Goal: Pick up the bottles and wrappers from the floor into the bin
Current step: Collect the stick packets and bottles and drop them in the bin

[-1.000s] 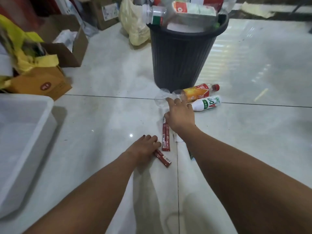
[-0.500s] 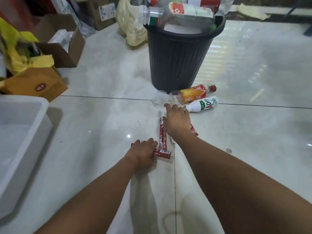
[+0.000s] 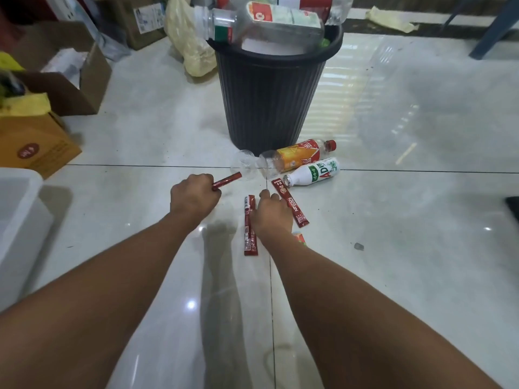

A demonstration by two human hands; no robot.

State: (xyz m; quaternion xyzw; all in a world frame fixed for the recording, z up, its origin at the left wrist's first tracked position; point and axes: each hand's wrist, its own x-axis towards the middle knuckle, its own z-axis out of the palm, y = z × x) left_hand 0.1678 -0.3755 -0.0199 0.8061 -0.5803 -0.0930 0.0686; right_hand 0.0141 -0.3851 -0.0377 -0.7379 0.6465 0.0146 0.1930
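Note:
My left hand (image 3: 193, 198) is closed around a red stick wrapper (image 3: 228, 180) that pokes out toward the bin. My right hand (image 3: 271, 214) rests palm down on the floor, fingers touching a red wrapper (image 3: 249, 228); whether it grips it is unclear. A Nescafe wrapper (image 3: 292, 203) lies just right of that hand. An orange-labelled bottle (image 3: 297, 157), a white bottle (image 3: 313, 174) and a clear bottle (image 3: 245, 164) lie at the foot of the black ribbed bin (image 3: 269, 96), which is heaped with bottles (image 3: 261, 23).
Cardboard boxes (image 3: 36, 144) stand at the left, with a white plastic tub (image 3: 16, 220) nearer me. A yellowish bag (image 3: 191, 49) leans behind the bin. An orange scrap (image 3: 300, 238) peeks out under my right wrist. Glossy tiled floor stretches to the right.
My left hand has closed on a red wrapper and lifted it forward toward the bin. My right hand has drawn back from the bottles onto the wrappers.

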